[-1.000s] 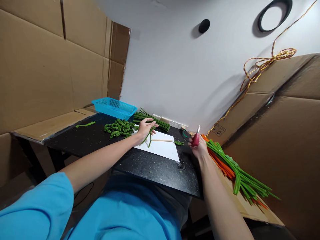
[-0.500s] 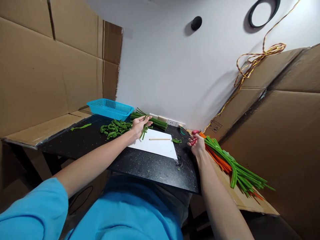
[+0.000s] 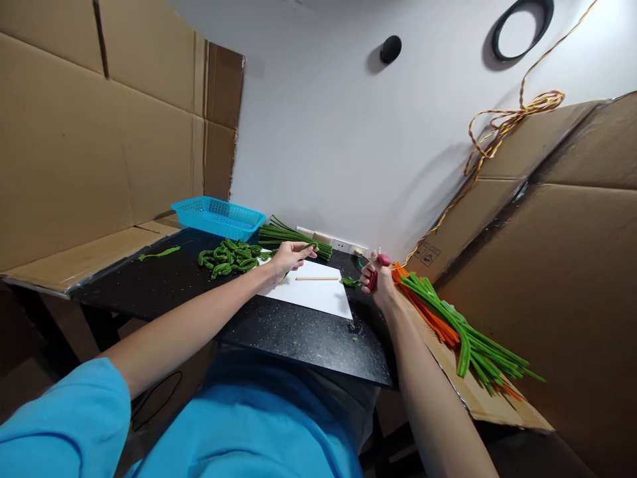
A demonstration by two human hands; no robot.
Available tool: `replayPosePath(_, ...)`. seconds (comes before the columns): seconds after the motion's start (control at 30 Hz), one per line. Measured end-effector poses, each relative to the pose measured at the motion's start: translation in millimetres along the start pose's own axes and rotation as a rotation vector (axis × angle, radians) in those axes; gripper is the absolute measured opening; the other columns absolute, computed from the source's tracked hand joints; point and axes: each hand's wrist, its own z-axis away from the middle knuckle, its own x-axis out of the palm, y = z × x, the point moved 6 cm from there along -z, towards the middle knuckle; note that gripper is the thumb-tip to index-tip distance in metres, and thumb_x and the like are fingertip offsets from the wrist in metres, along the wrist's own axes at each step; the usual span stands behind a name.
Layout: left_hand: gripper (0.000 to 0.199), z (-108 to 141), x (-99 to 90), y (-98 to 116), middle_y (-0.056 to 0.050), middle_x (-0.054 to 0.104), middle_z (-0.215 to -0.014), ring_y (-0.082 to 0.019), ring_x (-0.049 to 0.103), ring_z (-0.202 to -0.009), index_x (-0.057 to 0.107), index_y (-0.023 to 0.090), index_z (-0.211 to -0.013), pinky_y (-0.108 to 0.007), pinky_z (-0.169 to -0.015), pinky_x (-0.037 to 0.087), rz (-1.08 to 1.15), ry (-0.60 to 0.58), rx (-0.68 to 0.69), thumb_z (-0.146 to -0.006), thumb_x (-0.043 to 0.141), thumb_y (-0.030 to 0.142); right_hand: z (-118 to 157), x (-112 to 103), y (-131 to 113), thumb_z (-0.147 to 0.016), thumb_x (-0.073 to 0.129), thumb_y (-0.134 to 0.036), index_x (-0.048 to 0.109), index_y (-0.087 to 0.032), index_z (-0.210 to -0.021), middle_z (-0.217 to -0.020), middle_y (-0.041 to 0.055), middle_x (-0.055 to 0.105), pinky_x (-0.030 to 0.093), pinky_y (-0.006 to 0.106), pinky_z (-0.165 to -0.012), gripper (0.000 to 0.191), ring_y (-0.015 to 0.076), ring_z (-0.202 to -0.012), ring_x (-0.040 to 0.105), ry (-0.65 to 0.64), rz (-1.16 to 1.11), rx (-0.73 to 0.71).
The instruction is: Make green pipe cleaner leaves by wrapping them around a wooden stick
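The left hand [image 3: 288,257] pinches a thin, fuzzy green strand [image 3: 313,245] above the flat white sheet [image 3: 323,300]; the right hand [image 3: 382,287] grips a red-handled tool [image 3: 372,280]. The strand, which hung downward, now points right, and the tool has moved left, narrowing the gap between them. A slim tan wooden stick [image 3: 317,279] lies on the sheet. Left are curled, fuzzy green pieces [image 3: 231,257]; farther, a blue perforated plastic basket [image 3: 209,221].
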Motion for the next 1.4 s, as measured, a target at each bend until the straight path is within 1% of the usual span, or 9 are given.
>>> replayPosePath(0.07, 0.020, 2, 3.1, 0, -0.014, 0.075, -0.096, 0.001, 0.032, -0.040, 0.079, 0.011, -0.086, -0.018, -0.038, 0.013, -0.008, -0.035, -0.017, -0.088, 0.078, 0.032, 7, 25, 2, -0.074, 0.060, -0.088, 0.033, -0.025, -0.069, -0.061, -0.0072, 0.032, 0.016, 0.019, -0.034, 0.069, 0.0079, -0.045, 0.027, -0.136, -0.017, 0.071)
replayPosePath(0.17, 0.025, 5, 7.4, 2, -0.011, 0.073, -0.086, 0.001, 0.028, -0.038, 0.076, 0.011, -0.081, -0.019, -0.037, 0.011, -0.016, -0.073, -0.044, -0.091, 0.074, 0.034, 19, 61, 7, -0.072, 0.026, -0.102, 0.036, -0.025, -0.068, -0.060, -0.0046, 0.034, 0.014, 0.021, -0.034, 0.078, 0.0098, -0.045, 0.025, -0.343, 0.036, 0.177)
replayPosePath(0.3, 0.024, 9, 13.4, 2, -0.005, 0.065, -0.072, 0.000, 0.025, -0.037, 0.075, 0.011, -0.089, -0.020, -0.037, 0.009, -0.031, -0.119, -0.105, -0.092, 0.072, 0.034, 24, 85, 9, -0.068, 0.006, -0.104, 0.037, -0.025, -0.065, -0.057, -0.0029, 0.034, 0.017, 0.023, -0.036, 0.085, 0.0120, -0.045, 0.025, -0.434, 0.081, 0.163)
replayPosePath(0.5, 0.025, 10, 20.5, 2, 0.000, 0.057, -0.068, 0.000, 0.023, -0.037, 0.071, 0.012, -0.088, -0.021, -0.037, 0.009, -0.011, -0.216, -0.099, -0.095, 0.068, 0.036, 20, 84, 7, -0.073, 0.008, -0.101, 0.043, -0.024, -0.056, -0.052, 0.0017, 0.037, 0.031, 0.028, -0.043, 0.087, 0.0143, -0.048, 0.033, -0.406, 0.158, 0.064)
replayPosePath(0.67, 0.029, 18, 30.2, 5, 0.001, 0.055, -0.066, -0.002, 0.024, -0.039, 0.070, 0.013, -0.090, -0.021, -0.039, 0.010, -0.034, -0.337, -0.106, -0.092, 0.071, 0.042, 20, 87, 13, -0.075, 0.008, -0.099, 0.042, -0.024, -0.054, -0.049, 0.0009, 0.034, 0.030, 0.029, -0.043, 0.085, 0.0137, -0.045, 0.029, -0.428, 0.148, 0.104)
replayPosePath(0.83, 0.030, 25, 43.0, 1, 0.001, 0.055, -0.068, -0.002, 0.024, -0.039, 0.068, 0.015, -0.093, -0.020, -0.038, 0.009, -0.018, -0.433, -0.126, -0.091, 0.071, 0.044, 21, 91, 11, -0.079, 0.017, -0.095, 0.042, -0.024, -0.060, -0.053, 0.0006, 0.037, 0.033, 0.029, -0.044, 0.077, 0.0142, -0.046, 0.032, -0.411, 0.047, 0.074)
replayPosePath(1.1, 0.032, 29, 53.6, -11, 0.002, 0.055, -0.073, -0.001, 0.030, -0.039, 0.063, 0.015, -0.095, -0.017, -0.036, 0.012, 0.038, -0.487, -0.166, -0.089, 0.072, 0.046, 20, 93, 19, -0.085, 0.030, -0.082, 0.042, -0.025, -0.064, -0.053, 0.0012, 0.040, 0.032, 0.028, -0.042, 0.061, 0.0151, -0.046, 0.032, -0.443, -0.102, 0.130)
replayPosePath(1.27, 0.035, 28, 55.4, -16, 0.003, 0.054, -0.075, 0.000, 0.030, -0.037, 0.060, 0.014, -0.095, -0.016, -0.035, 0.014, 0.056, -0.509, -0.148, -0.093, 0.067, 0.048, 19, 94, 23, -0.091, 0.031, -0.070, 0.041, -0.025, -0.067, -0.050, 0.0002, 0.041, 0.033, 0.028, -0.041, 0.052, 0.0152, -0.043, 0.033, -0.514, -0.200, 0.159)
replayPosePath(1.4, 0.032, 29, 57.8, -22, 0.002, 0.054, -0.076, 0.000, 0.029, -0.037, 0.059, 0.015, -0.096, -0.016, -0.035, 0.015, 0.048, -0.527, -0.185, -0.094, 0.065, 0.046, 21, 94, 22, -0.091, 0.030, -0.065, 0.043, -0.024, -0.066, -0.048, 0.0008, 0.042, 0.033, 0.027, -0.042, 0.049, 0.0150, -0.042, 0.033, -0.527, -0.208, 0.163)
